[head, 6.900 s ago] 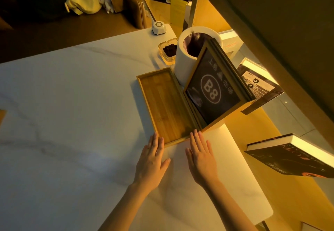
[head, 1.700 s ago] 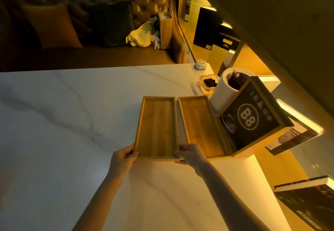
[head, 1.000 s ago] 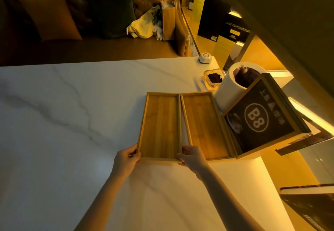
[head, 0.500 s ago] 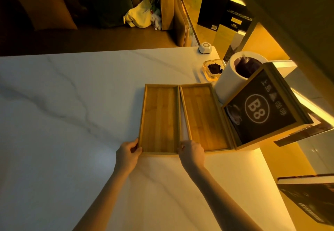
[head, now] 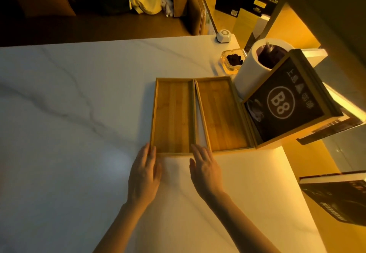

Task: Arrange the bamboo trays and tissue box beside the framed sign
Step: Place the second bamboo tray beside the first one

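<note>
Two long bamboo trays lie side by side on the white marble table (head: pixel 69 153). The left tray (head: pixel 172 115) has a narrow wedge of table between it and the right tray (head: pixel 220 113), which sits against the framed B8 sign (head: pixel 283 102). Behind the sign stands a white cylindrical tissue box (head: pixel 251 72). My left hand (head: pixel 143 175) lies flat, fingertips at the left tray's near left corner. My right hand (head: pixel 205 170) is flat too, fingertips touching that tray's near right corner. Neither hand grips anything.
A glass ashtray (head: pixel 232 61) with dark contents and a small white hexagonal button (head: pixel 223 36) sit at the table's far right corner. Dark books (head: pixel 336 197) lean on lit shelves to the right. A sofa with a yellow bag (head: pixel 147 1) lies beyond the table.
The left tray has been set down and slid in beside the right one. Both hands have let go of its near corners and now lie flat with fingers extended.
</note>
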Demonstrator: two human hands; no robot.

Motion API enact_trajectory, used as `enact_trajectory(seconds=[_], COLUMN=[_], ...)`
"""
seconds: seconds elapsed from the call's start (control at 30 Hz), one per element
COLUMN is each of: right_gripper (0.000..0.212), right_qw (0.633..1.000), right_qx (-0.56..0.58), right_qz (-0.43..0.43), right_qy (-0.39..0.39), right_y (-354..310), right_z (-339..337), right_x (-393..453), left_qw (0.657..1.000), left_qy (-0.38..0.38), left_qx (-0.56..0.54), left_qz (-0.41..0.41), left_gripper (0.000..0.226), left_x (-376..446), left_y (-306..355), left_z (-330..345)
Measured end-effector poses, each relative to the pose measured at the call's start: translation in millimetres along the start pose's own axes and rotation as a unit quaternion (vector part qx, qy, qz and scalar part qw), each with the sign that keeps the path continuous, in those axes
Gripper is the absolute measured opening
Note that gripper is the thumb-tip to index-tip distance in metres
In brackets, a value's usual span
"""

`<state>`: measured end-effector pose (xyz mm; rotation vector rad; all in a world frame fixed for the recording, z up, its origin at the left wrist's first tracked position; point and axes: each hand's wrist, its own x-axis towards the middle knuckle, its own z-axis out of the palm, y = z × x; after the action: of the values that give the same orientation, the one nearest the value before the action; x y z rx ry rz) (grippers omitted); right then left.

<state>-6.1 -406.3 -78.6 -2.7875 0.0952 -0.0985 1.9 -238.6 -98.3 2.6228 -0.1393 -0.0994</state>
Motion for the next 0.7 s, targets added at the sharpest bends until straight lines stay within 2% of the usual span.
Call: enact_trajectory(seconds=[0.07,0.17,0.23,0.3,0.6,0.7], right_gripper=[0.047,0.052,0.061,0.061,0.069,0.062], right_qw=[0.999,0.994,0.99,0.988,0.988,0.988], right_qx=[-0.028,-0.085,-0.099,-0.101,-0.094,-0.1], right_qz=[-0.03,-0.016,-0.017,-0.021,0.002,-0.004], right_qy=[-0.022,-0.066,-0.094,-0.113,-0.12,-0.117], right_y=[2,8,12,12,21,27], right_z=[10,19,20,18,13,12], right_x=[-10,-20,-24,-24,-27,-28], left_qw=[0.999,0.998,0.998,0.998,0.997,0.997], left_qy=[-0.037,-0.047,-0.044,-0.048,-0.052,-0.064], left_qx=[0.029,0.046,0.052,0.051,0.045,0.047], left_qz=[-0.002,-0.008,-0.001,0.007,0.02,0.019], left_gripper=[0.062,0.075,0.077,0.077,0.079,0.079], left_x=[-8,-12,-12,-12,-19,-21], left_y=[-1,-2,-3,-3,3,7], left_z=[9,18,19,17,21,23])
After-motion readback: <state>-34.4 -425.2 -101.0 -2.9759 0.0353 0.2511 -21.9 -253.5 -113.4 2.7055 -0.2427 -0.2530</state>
